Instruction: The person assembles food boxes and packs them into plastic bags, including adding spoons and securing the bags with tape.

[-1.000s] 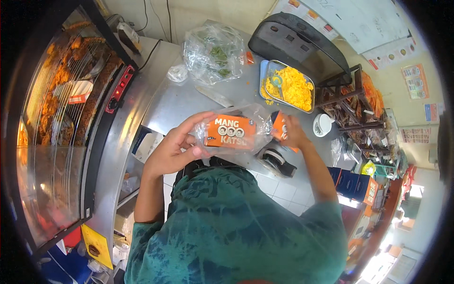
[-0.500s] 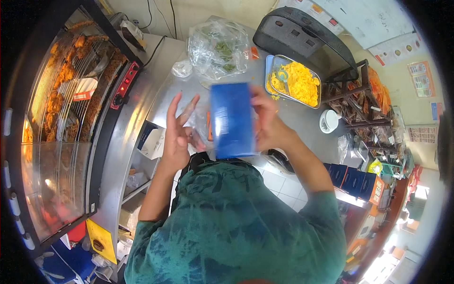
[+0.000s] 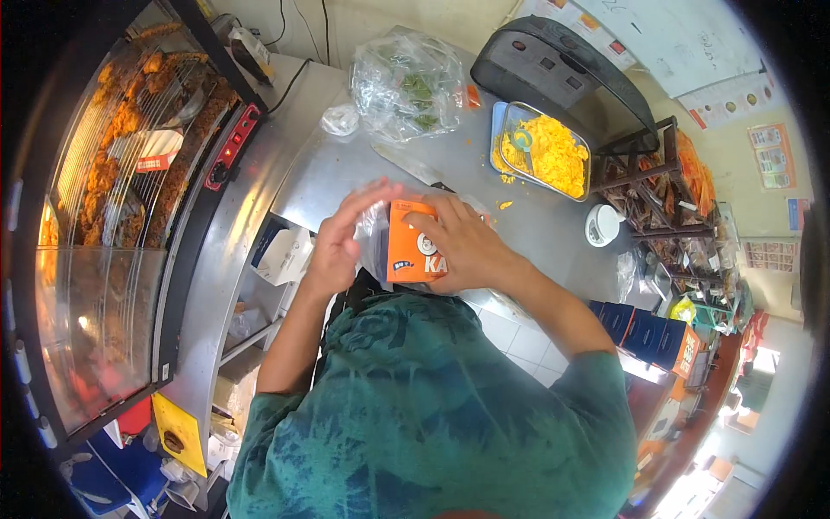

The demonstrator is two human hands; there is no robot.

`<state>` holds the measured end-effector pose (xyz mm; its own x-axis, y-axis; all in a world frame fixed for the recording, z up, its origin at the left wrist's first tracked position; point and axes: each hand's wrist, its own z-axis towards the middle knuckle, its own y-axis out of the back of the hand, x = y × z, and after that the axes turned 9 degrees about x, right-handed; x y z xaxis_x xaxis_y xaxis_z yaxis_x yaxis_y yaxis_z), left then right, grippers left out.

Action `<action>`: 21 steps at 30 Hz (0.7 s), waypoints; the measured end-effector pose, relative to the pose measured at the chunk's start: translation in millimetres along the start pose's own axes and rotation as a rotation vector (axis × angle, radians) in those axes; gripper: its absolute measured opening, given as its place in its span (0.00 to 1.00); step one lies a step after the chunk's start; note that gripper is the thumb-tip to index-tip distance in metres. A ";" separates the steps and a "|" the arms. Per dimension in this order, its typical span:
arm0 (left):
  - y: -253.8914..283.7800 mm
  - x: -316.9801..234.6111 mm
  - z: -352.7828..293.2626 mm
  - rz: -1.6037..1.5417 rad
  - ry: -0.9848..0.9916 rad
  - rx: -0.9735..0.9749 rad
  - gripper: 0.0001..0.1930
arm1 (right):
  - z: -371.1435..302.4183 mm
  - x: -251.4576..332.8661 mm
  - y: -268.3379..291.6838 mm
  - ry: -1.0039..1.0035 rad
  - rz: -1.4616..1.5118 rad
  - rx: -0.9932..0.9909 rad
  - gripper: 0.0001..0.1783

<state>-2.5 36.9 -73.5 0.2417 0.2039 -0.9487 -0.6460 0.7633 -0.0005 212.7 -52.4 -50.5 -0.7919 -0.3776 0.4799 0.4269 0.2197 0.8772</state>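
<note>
Your right hand [image 3: 462,242] is clamped on the orange card box [image 3: 405,246], flat-faced, square-cornered, by the desk's [image 3: 303,186] near edge. Left hand [image 3: 335,251]: fingers and thumb apart, beside thin, wrinkled clear plastic [image 3: 370,227]; can't tell if touching. Beyond, on your smooth metal desk: flat knife blade [image 3: 406,163], crumbly yellow food [image 3: 553,156] in a rectangular tray [image 3: 519,108], crinkled clear bag [image 3: 376,86] with greens.
</note>
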 end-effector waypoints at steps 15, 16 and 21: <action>-33.2 -2.2 19.3 0.768 -0.008 0.522 0.41 | -18.7 -128.3 -13.1 -0.475 0.117 0.326 0.27; -39.6 9.4 17.7 0.770 -0.012 0.520 0.41 | -19.3 -133.8 -8.8 -0.402 0.072 0.339 0.27; -56.1 46.5 12.2 1.071 0.079 0.541 0.36 | -48.5 -135.5 18.6 -0.343 -0.125 0.440 0.21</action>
<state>53.9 11.0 -113.8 -0.2899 0.8681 -0.4029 -0.0998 0.3913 0.9148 349.2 -40.8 -98.6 -0.9526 -0.1272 0.2765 0.1566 0.5740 0.8037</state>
